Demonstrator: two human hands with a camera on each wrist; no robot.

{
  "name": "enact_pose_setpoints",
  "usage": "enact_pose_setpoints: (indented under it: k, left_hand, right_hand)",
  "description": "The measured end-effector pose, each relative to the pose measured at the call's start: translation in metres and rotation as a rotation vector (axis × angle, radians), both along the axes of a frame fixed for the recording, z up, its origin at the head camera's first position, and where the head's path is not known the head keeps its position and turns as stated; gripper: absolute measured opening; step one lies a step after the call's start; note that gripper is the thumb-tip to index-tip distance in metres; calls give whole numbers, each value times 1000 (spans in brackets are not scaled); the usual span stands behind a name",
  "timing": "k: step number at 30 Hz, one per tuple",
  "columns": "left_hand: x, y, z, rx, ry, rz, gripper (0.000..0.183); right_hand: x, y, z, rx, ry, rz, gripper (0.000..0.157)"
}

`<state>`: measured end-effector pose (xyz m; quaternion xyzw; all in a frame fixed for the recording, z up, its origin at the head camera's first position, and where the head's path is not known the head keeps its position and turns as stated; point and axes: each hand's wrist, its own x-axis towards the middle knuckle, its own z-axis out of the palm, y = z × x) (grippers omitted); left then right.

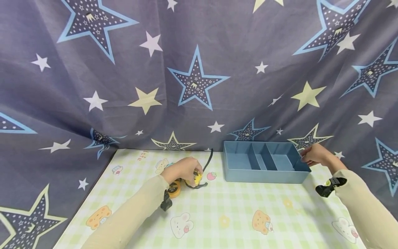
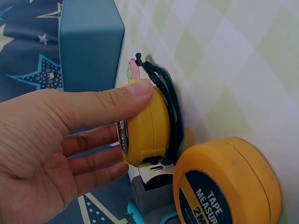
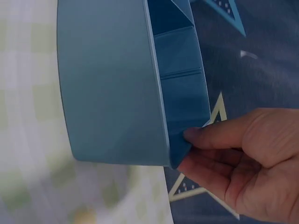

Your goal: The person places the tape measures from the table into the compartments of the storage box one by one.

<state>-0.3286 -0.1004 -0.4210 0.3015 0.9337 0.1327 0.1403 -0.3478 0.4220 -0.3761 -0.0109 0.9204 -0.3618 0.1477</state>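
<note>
Surface: green-checked cloth (image 1: 230, 204)
Backdrop: star-print curtain (image 1: 242, 90)
Left hand (image 2: 51, 130): thumb and fingers gripping yellow tape measure (image 2: 152, 123), left of blue box (image 1: 264, 176)
Adjacent: orange tape measure (image 2: 222, 161), grey-teal object (image 2: 152, 198)
Right hand (image 3: 252, 163): thumb and fingers pinching box's right wall

A starry curtain (image 1: 230, 31) hangs behind a desk (image 1: 224, 238) dressed in pale green checks.
From where I stand, the grey-purple curtain fills the whole back and drops past the desk's left edge, creased in soft folds, with a faint upright line left of centre. Big dark stars (image 1: 188, 81) outlined in blue or pale yellow carry tiny dots and crowns; plain white and yellow ones are scattered between. The checked tablecloth (image 1: 230, 200) is printed with rabbits (image 1: 179, 224), orange bears (image 1: 260, 221), a strawberry (image 1: 211, 176) and small flowers (image 1: 224, 221), plus reddish lettering (image 1: 143, 155) near the far left corner. The light is fairly even, with soft shadows toward the near right.
</note>
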Motion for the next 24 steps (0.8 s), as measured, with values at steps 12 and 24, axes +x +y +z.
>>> enact_pose_setpoints:
  k: [12, 24]
  left_hand:
    - [1, 3, 0, 13, 15, -21, 47]
    - [0, 0, 1, 24, 17, -9, 46]
  right_hand:
    - [12, -24, 5, 8, 33, 4, 43]
    - [19, -38, 2, -32, 31, 1, 43]
